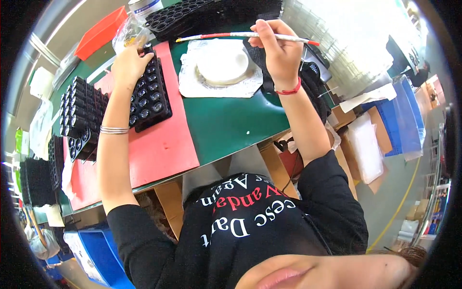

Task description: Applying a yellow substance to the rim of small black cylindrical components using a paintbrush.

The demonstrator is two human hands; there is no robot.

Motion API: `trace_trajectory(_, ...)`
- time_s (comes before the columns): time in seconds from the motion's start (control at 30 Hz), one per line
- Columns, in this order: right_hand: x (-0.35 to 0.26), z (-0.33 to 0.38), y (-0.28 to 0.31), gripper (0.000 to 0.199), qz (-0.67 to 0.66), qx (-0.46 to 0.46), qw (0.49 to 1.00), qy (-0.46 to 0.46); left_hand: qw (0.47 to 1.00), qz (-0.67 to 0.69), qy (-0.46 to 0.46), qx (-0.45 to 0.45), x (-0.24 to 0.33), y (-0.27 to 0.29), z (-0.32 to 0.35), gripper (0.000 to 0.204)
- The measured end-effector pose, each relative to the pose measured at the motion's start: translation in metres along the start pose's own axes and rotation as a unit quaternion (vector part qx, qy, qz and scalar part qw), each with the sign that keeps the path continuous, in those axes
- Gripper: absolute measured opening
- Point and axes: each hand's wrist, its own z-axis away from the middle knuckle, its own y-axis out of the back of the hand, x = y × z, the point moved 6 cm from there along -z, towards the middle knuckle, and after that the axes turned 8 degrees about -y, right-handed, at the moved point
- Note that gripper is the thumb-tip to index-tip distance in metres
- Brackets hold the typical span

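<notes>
Far left on the green table (226, 125) stands a stack of black trays (79, 108). Next, on the pink sheet (166, 156), lies a black cavity tray (155, 121) with glossy round pieces (143, 102) in rows. The left hand (129, 67) is at its far end, thumb and fingers bent in; from here I can't tell whether they pinch a piece. I'd judge the tray light and fairly stiff, best lifted by its rims, level, as the pieces look smooth enough to slip. Farther right, a white round pad sits on paper (252, 86). Above its far side the right hand pinches a slim paintbrush (216, 35), tip leftward: surely featherlight, its bristles delicate, so the handle is the place to hold.
</notes>
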Motion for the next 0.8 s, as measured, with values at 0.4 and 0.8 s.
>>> trace_trajectory(0.4,0.002,-0.001,-0.002,0.017,0.031,0.015,0.999,-0.026,0.944,0.313,-0.077,0.067,0.035,0.026,0.032,0.028)
trace_trajectory(0.8,0.011,0.002,-0.014,0.012,-0.177,-0.115,0.973,-0.098,0.753,0.655,0.057,-0.007,0.029,0.037,0.123,0.023)
